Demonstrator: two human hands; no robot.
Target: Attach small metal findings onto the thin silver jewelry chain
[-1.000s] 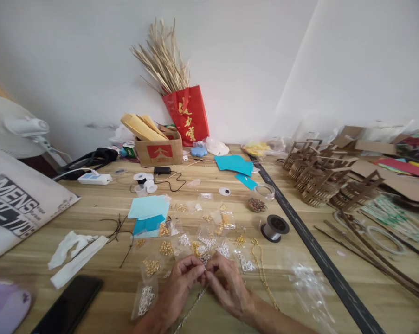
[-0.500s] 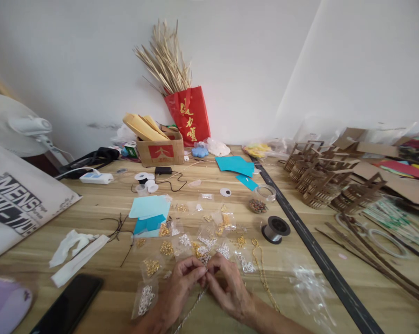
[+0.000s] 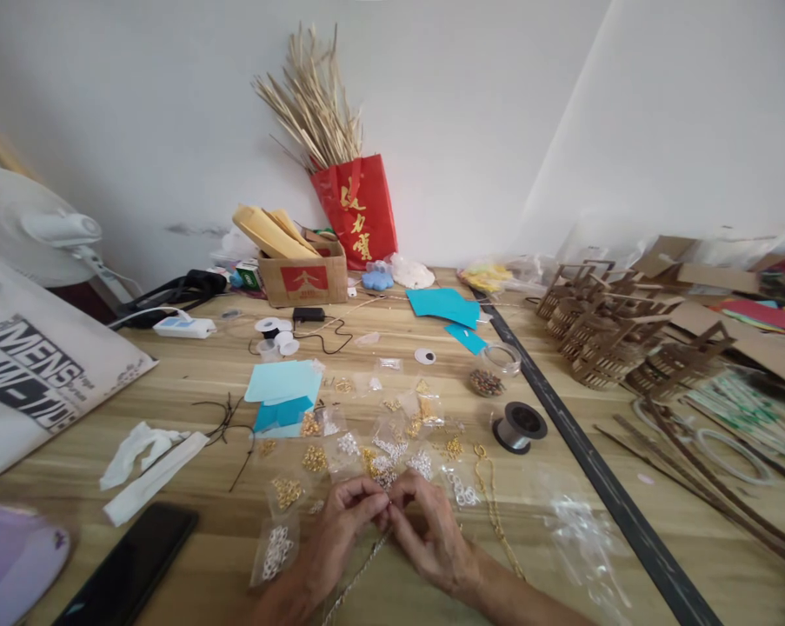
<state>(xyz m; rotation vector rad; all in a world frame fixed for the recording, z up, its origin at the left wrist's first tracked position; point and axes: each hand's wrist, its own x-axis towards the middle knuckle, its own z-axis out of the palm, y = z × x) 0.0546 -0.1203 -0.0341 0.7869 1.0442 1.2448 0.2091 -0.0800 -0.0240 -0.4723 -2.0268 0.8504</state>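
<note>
My left hand and my right hand meet fingertip to fingertip low in the middle of the wooden table. Both pinch the upper end of a thin silver chain, which runs down between my wrists toward me. Just beyond my fingers lie several small clear bags of gold and silver findings. A gold chain lies on the wood to the right of my right hand.
A black phone lies at the near left beside white strips. A wire spool, a bead cup, turquoise paper, a cardboard box and a red bag stand farther back. Wooden cut-outs fill the right.
My hands stay pinched together on the chain with only slight finger shifts. The view has tilted down and right a little.
</note>
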